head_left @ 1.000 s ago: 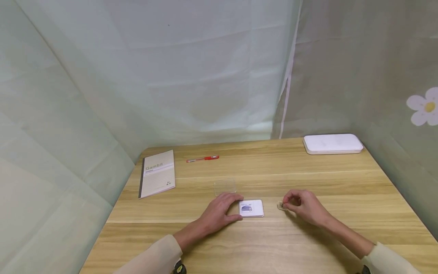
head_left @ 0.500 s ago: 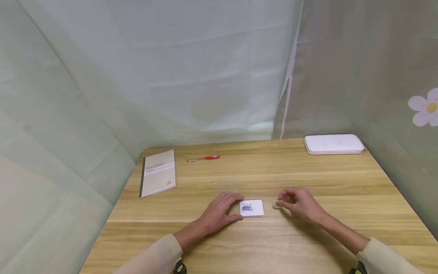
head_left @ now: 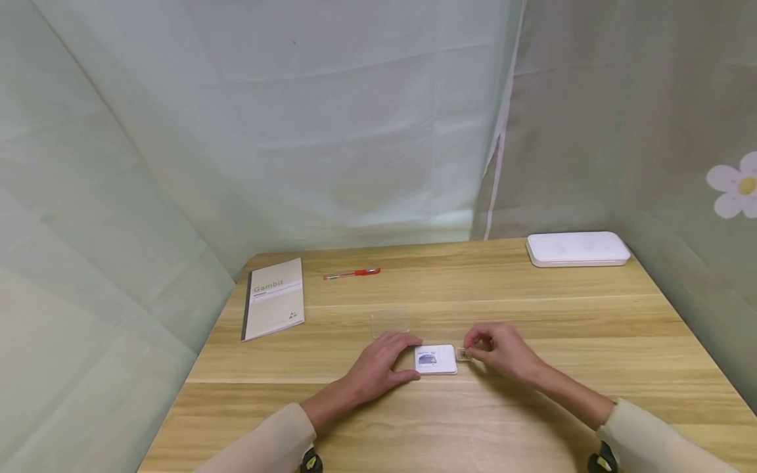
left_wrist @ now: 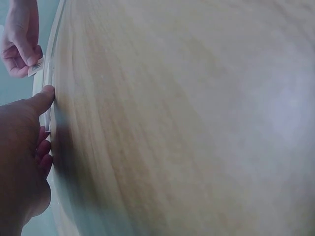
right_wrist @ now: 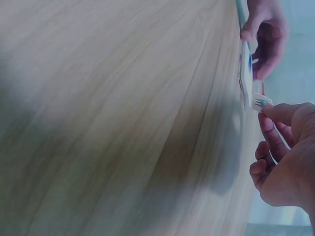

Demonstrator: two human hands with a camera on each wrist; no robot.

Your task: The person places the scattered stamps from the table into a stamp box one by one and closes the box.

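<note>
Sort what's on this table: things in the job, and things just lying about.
In the job:
white pad, held by the left hand
small printed piece, pinched by the right hand

Just lying about:
notebook
red pen
white case
clear sheet (role unclear)

Notebook (head_left: 275,299): one, cover lettered "Gambit", dark spine. Gel pen (head_left: 351,274): one, red cap, clear barrel; right of the notebook, level with its far half. Pencil case (head_left: 578,248): one, white, rounded corners; well to the notebook's right. Bench (head_left: 568,315): wood-grained, beneath the notebook. Fabric hanging (head_left: 355,131): pale, behind the notebook.
</note>
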